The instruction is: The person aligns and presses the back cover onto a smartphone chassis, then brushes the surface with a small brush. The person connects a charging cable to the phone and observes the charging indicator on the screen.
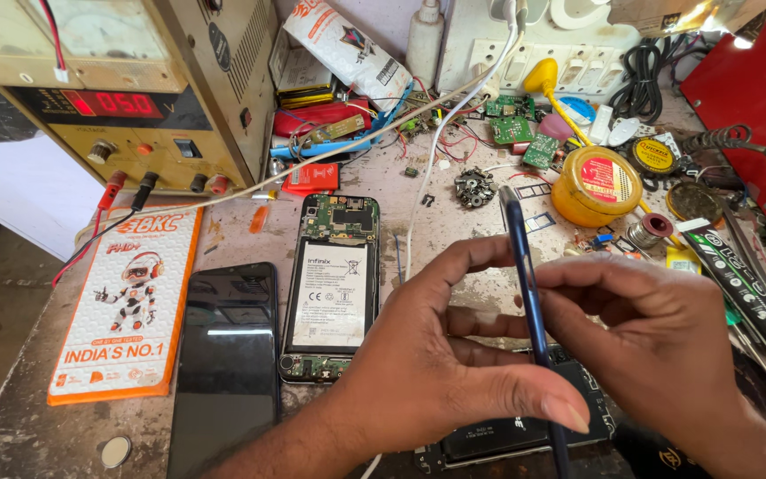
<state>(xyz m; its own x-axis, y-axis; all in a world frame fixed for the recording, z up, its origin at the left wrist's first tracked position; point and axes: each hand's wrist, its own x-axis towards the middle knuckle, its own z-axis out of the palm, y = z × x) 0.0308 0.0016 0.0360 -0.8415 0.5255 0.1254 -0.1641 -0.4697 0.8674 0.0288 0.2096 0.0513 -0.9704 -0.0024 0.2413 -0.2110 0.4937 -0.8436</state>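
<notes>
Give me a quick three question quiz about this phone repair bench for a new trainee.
1. True or false: both hands grip the blue phone cover held edge-on.
2. What lies directly left of the opened phone? A) a round yellow tin B) a black phone, screen up C) a green circuit board
3. What colour are the digits on the power supply display?

Key:
1. True: the left hand and right hand both pinch it.
2. B, the black phone. The yellow tin sits at the right.
3. Red.
</notes>
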